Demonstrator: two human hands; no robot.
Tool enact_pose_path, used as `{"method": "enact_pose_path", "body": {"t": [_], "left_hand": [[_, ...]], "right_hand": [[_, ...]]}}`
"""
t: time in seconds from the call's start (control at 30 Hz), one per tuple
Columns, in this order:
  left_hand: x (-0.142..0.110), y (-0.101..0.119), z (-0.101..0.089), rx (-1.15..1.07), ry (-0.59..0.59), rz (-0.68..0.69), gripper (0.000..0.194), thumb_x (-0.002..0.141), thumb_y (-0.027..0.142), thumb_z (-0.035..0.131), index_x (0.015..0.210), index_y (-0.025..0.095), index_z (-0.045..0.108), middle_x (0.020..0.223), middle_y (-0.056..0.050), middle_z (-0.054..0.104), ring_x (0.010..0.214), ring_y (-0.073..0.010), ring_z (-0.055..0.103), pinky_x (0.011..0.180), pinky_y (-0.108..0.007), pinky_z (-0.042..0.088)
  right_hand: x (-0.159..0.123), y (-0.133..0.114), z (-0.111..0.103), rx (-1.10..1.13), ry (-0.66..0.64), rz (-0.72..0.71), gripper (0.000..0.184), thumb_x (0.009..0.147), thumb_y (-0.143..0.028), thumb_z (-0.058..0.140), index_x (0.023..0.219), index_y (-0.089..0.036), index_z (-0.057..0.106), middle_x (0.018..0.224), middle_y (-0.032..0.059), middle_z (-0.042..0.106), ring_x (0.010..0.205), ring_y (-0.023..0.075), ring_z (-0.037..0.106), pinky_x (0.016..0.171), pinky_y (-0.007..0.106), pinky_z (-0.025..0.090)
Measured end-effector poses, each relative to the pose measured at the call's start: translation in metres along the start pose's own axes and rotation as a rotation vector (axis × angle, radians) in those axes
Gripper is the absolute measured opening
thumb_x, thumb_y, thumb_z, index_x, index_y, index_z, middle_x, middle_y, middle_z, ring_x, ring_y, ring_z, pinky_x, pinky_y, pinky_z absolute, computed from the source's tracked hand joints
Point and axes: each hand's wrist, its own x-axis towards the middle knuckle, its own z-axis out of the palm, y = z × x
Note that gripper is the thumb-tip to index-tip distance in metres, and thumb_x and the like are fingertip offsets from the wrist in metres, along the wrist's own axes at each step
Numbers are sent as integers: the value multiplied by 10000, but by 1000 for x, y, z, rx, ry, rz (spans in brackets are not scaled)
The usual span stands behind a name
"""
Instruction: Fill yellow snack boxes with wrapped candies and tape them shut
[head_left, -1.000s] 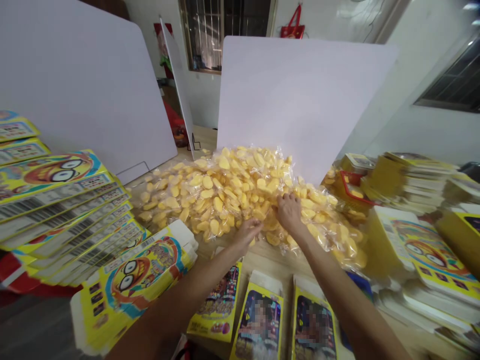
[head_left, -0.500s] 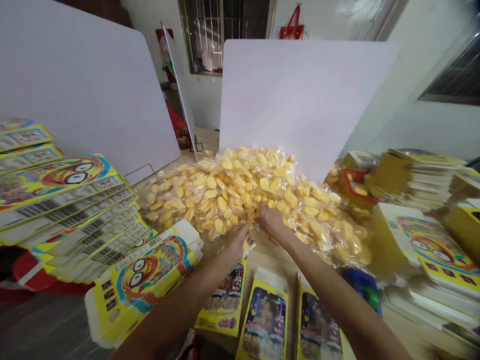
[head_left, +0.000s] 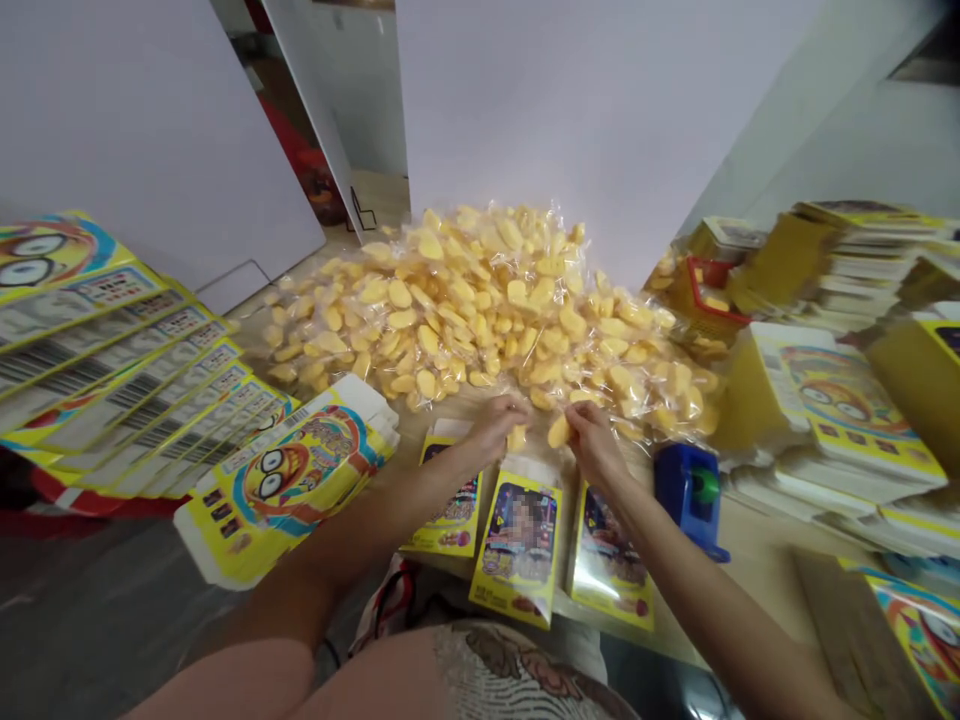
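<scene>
A large heap of yellow slices in clear plastic wrap (head_left: 465, 300) lies on the wooden table, just beyond my hands. My left hand (head_left: 491, 428) pinches a small yellow slice (head_left: 517, 438) at the heap's near edge. My right hand (head_left: 592, 440) grips another yellow slice (head_left: 559, 431) between its fingertips. Below my hands lie several printed yellow packets, the middle one (head_left: 519, 545) straight under the gap between them. Their pictures are pixelated.
A blue and green device (head_left: 688, 497) stands right of the packets. Stacks of flat yellow printed cartons (head_left: 112, 370) rise at left and right (head_left: 847, 400). A red-rimmed basket (head_left: 712, 300) sits behind the right stack. Large white boards (head_left: 585, 100) stand behind the heap.
My view has tipped downward. My hands have drawn back from the heap toward the packets, slightly farther apart, each now pinching a yellow slice. The blue device shows more fully.
</scene>
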Motion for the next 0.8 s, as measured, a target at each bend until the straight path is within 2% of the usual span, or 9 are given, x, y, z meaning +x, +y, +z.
{"method": "enact_pose_path", "body": {"t": [0.07,0.13,0.27,0.33,0.43,0.53,0.63,0.7,0.8], "left_hand": [[6,-5,6,74,-47,-9,185,684,203,651,856,134,640,803,-52,653,801,-191,595,734,-306,462],[12,-7,9,252,-118,5,175,688,219,638,835,124,633,771,-42,644,749,-176,584,679,-274,449],[13,-2,5,592,-289,44,78,685,195,610,713,123,600,683,-15,598,649,-149,541,586,-233,395],[10,3,1,652,-358,55,54,652,143,607,700,125,591,657,4,574,620,-137,517,568,-224,367],[6,8,-1,729,-429,84,118,607,64,570,698,134,595,633,25,548,613,-128,486,571,-219,337],[7,10,1,802,-479,104,132,581,22,524,596,140,580,556,32,506,587,-124,448,569,-226,307],[7,11,-2,845,-533,115,146,584,21,517,590,136,607,561,23,537,586,-123,441,568,-230,301],[5,12,-8,848,-646,96,109,600,59,563,609,136,638,567,28,564,563,-115,439,539,-223,302],[3,17,-18,843,-922,0,64,652,175,623,644,147,680,548,38,578,500,-104,442,475,-213,300]], "right_hand": [[-4,12,1,64,-15,56,297,708,-468,600,693,-231,422,620,-54,433,536,121,446,514,239,384],[-8,21,1,98,-35,98,309,649,-438,655,667,-220,436,588,-63,431,508,107,420,494,228,358],[-15,30,-5,-27,-140,96,193,642,-320,630,626,-199,481,544,-62,441,488,96,393,485,220,324],[-16,29,-10,-218,-276,24,117,665,-258,584,618,-190,502,556,-42,485,513,106,426,507,224,333],[-12,25,-16,-576,-437,-186,57,688,-155,526,638,-181,531,594,-13,547,551,120,470,539,229,328],[-9,21,-14,-863,-420,-358,116,714,-89,492,700,-177,566,614,-2,567,562,121,469,558,235,298],[-9,22,-8,-967,-424,-378,152,707,-55,487,694,-169,586,611,2,572,569,120,464,559,232,286],[-13,23,-6,-942,-544,-356,164,679,-37,496,653,-165,596,599,-6,576,570,116,471,555,221,296],[-23,19,-10,-810,-831,-282,199,704,-47,490,683,-163,650,642,-9,623,603,119,512,569,210,332]]}}
